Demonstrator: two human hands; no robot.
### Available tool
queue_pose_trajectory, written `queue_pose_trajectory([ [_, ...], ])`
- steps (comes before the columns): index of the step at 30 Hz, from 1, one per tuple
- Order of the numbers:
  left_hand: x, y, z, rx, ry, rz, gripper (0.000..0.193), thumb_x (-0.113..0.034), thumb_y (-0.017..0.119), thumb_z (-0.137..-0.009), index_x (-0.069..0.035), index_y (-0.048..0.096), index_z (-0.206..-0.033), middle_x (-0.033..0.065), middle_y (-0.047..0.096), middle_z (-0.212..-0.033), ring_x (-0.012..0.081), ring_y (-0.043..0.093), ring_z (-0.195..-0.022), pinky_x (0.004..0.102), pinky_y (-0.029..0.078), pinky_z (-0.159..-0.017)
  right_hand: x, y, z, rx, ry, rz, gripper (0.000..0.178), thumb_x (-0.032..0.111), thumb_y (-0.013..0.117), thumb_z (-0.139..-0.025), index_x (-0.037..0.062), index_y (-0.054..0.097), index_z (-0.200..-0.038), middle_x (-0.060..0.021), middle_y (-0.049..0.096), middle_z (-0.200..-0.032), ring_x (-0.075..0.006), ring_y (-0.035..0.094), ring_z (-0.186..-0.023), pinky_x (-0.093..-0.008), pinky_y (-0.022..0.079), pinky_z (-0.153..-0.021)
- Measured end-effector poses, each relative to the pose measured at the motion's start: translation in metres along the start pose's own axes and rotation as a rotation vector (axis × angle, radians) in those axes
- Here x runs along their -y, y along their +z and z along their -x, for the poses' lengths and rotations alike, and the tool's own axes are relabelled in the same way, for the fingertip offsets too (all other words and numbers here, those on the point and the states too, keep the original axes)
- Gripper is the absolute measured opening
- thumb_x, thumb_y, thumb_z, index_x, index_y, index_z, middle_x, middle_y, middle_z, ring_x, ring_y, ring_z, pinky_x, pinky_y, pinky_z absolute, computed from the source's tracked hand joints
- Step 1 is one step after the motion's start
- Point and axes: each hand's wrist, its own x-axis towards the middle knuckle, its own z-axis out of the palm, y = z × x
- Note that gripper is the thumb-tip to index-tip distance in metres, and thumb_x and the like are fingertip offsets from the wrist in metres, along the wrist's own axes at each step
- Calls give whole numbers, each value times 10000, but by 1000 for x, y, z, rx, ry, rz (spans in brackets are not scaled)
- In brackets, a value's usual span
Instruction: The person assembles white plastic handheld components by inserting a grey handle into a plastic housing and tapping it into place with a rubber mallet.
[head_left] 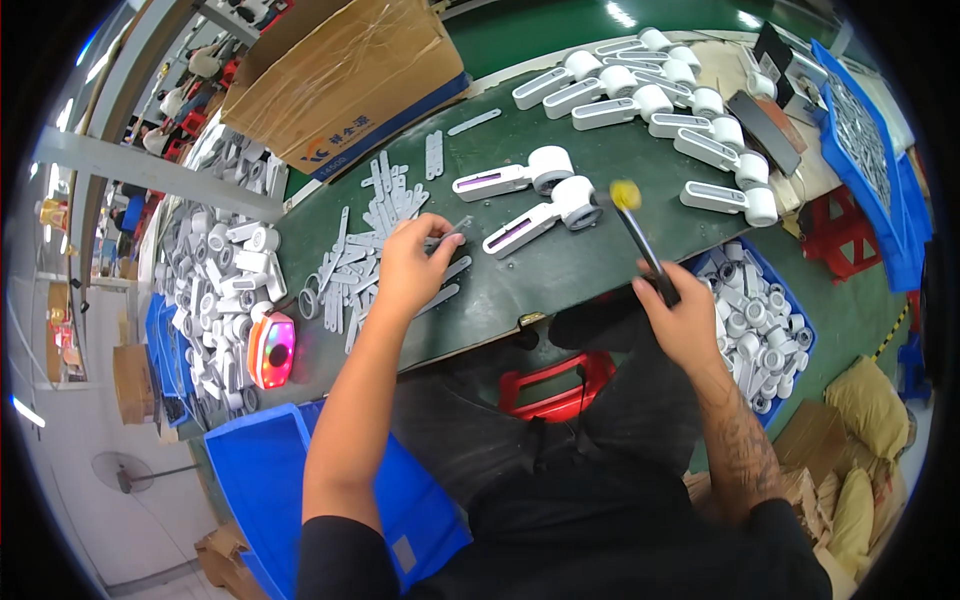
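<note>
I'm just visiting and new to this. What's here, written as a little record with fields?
Surface: green worktable
Left hand: pinching a small greyish strip, partly hidden by the fingers
Right hand: gripping a mallet with a black handle and yellow head
In front: two white pieces, purple showing in their slots
Beside left hand: scattered pile of grey strips
Far right of table: group of similar white pieces
Left end: lit-up red device; purpose unclear
</note>
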Motion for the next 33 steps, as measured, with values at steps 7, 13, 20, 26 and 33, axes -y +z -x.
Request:
queue_pose_trajectory([
  [7,-45,36,3,-117,12,255,278,-131,791,-999,-79,811,-1271,127,758,-984,225,709,-847,339,550,-775,49,51,-101,6,-44,121,582,501,888,-875,40,802,-1219,-135,787,-869,-298,742,-749,-412,581,-721],
  [13,-71,62,4,-172,71,140,210,-184,817,-961,-109,855,-1153,122,692,-877,330,651,-891,436,532,-826,47,63,-96,87,11,139,628,531,893,-824,29,799,-1190,-202,814,-948,-395,797,-890,-472,624,-801],
  [20,-84,73,34,-269,69,146,187,-108,824,-949,-72,860,-1129,105,643,-835,289,663,-896,386,545,-827,44,74,-74,41,-7,121,616,519,892,-829,41,791,-1204,-174,810,-883,-379,798,-836,-469,625,-765],
  [26,-79,73,30,-159,21,289,204,-98,808,-971,-56,854,-1165,153,787,-1052,313,769,-971,377,597,-880,48,69,-74,62,-19,158,616,539,886,-850,49,785,-1209,-168,808,-879,-374,797,-832,-474,614,-747],
  [33,-64,72,20,-10,-196,570,241,-128,830,-966,-24,834,-1184,158,828,-1092,270,806,-1014,365,612,-910,55,60,-76,156,-37,230,570,509,860,-909,75,765,-1267,-165,803,-904,-381,788,-854,-468,606,-772],
])
